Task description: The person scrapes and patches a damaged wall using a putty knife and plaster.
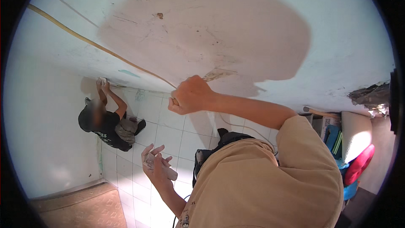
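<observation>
My right hand (190,95) is a closed fist held up against the white wall (337,29); what it grips is hidden by the fingers. Just beyond the knuckles shows a flat, brownish-grey patch (219,74), and I cannot tell whether it is a blade or bare wall. Lower and to the left, my left hand (157,169) is turned up with its fingers curled round a pale grey, rounded lump (169,173). Whitish smears cover its palm and fingers. A yellowish cable (101,48) runs along the wall and passes behind my right fist.
At the left, another person (109,122) crouches by the wall, both hands raised to it. White tiles (168,135) cover the floor. A brown patterned mat (84,207) lies at the lower left. Cushions (356,135) and boxes are stacked at the right, below a broken wall patch (371,95).
</observation>
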`<state>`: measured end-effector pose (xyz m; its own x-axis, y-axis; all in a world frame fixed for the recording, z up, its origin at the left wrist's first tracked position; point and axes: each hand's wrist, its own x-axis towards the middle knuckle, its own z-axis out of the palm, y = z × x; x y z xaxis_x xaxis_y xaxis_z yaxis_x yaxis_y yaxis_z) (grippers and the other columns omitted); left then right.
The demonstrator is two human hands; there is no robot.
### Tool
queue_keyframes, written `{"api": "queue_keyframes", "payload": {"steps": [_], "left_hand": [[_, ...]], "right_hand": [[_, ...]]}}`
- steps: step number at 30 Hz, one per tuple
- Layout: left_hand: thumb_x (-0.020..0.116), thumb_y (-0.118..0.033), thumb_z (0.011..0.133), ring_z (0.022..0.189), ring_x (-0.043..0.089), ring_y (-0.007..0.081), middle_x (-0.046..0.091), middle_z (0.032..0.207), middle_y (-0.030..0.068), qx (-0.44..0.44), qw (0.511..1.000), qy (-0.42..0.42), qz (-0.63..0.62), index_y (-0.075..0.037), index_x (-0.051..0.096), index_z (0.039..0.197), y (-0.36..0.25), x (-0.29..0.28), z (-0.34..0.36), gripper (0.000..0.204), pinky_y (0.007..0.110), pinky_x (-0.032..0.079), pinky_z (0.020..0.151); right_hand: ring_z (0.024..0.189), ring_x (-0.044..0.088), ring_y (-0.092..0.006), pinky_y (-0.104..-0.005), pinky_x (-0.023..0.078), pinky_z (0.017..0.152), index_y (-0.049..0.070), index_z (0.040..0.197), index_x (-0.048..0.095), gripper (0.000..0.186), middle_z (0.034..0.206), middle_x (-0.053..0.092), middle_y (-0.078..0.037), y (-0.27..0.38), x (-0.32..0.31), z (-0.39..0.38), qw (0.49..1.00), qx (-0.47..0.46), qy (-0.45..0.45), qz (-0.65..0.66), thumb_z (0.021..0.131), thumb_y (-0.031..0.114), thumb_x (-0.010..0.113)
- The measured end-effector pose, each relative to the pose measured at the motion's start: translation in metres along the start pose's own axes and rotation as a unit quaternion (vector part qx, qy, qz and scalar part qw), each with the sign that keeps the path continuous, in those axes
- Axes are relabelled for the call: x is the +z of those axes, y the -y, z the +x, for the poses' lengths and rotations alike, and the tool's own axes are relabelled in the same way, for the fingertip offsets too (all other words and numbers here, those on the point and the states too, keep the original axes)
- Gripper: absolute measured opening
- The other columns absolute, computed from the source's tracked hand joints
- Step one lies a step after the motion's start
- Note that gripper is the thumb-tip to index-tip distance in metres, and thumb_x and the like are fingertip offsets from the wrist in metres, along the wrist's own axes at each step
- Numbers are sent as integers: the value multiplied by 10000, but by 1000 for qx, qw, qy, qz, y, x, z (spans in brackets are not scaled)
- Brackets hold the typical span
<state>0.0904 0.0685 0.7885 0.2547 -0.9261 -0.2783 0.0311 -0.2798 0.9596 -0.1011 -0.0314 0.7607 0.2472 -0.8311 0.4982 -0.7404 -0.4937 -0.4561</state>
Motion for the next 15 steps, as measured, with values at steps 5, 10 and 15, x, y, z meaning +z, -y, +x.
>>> {"api": "queue_keyframes", "payload": {"steps": [5,10,15], "left_hand": [[512,-26,783,493,445,58,600,927,134,-18,1000,-2,-2,-27,488,1100,3,-2,5,319,269,508,590],[519,-34,787,480,440,63,601,932,138,-2,1000,21,2,-26,489,1099,-2,5,0,314,274,510,590],[536,-40,783,470,446,66,603,928,143,-2,1000,28,-11,-16,492,1098,5,3,7,320,283,512,577]], "right_hand": [[347,428,-316,-382,342,357,92,394,478,298,390,424,-143,47,-28,-2,994,-54,62,78,638,243,558],[340,424,-301,-360,337,351,110,401,507,275,377,414,-125,-24,-12,8,995,93,31,-17,640,233,563],[326,400,-299,-361,331,345,82,390,477,293,379,419,-117,21,-28,-3,998,-34,-19,50,627,236,555]]}}
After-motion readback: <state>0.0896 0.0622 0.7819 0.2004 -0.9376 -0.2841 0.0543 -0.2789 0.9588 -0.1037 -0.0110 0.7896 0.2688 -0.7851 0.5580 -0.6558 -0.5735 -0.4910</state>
